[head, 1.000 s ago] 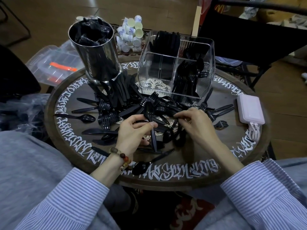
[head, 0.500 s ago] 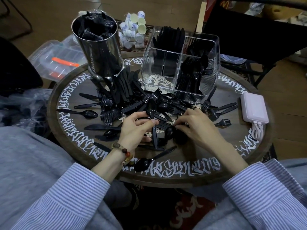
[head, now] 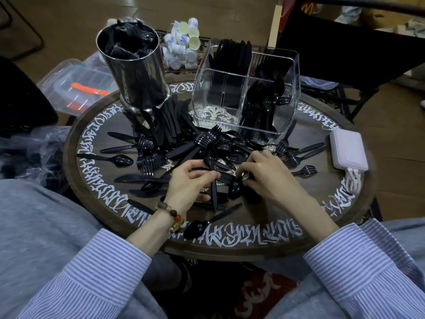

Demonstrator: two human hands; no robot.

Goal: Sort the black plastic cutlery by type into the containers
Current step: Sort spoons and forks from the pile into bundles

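A heap of black plastic forks, spoons and knives (head: 202, 146) covers the middle of the round table (head: 322, 229). My left hand (head: 188, 187) pinches the handle of a black spoon (head: 211, 157) whose bowl points away from me. My right hand (head: 269, 176) curls its fingers around a small bunch of black spoons (head: 234, 189) at the heap's near edge. Behind the heap stands a clear divided container (head: 248, 88) with knives in a back section and spoons on the right. A steel cylinder (head: 133, 65) at the back left holds crumpled black wrappers.
A pale power bank (head: 348, 149) with a white cable lies at the table's right edge. Small white cups (head: 184, 44) are piled behind the containers. A clear lidded box (head: 76, 86) sits off the table to the left, a dark chair at the back right.
Both hands have stayed over the near edge of the heap, fingers working slightly. My right hand has drawn the spoons a little closer together.
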